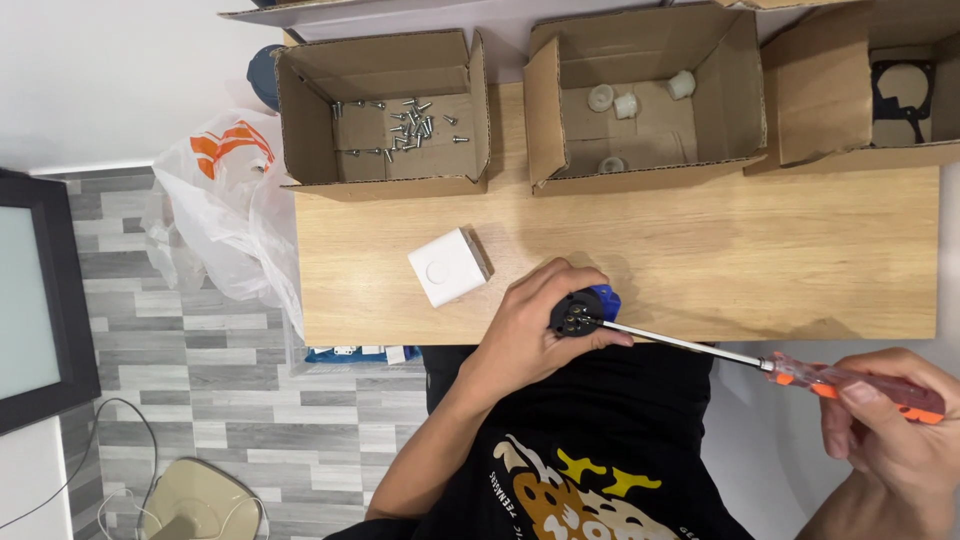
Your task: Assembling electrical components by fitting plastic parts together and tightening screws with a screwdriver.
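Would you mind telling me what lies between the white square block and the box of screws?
Only bare wooden table, seen from the head camera: the white block sits apart from the screw box.

Below me a light wooden tabletop (700, 250) runs along a white wall (110, 70). To my left the floor (200, 350) is grey plank-pattern tile. A dark-framed panel (40, 300) stands at the far left edge, and a thin cable (120, 440) loops over the floor near a beige rounded base (200, 500). The light is even and soft.
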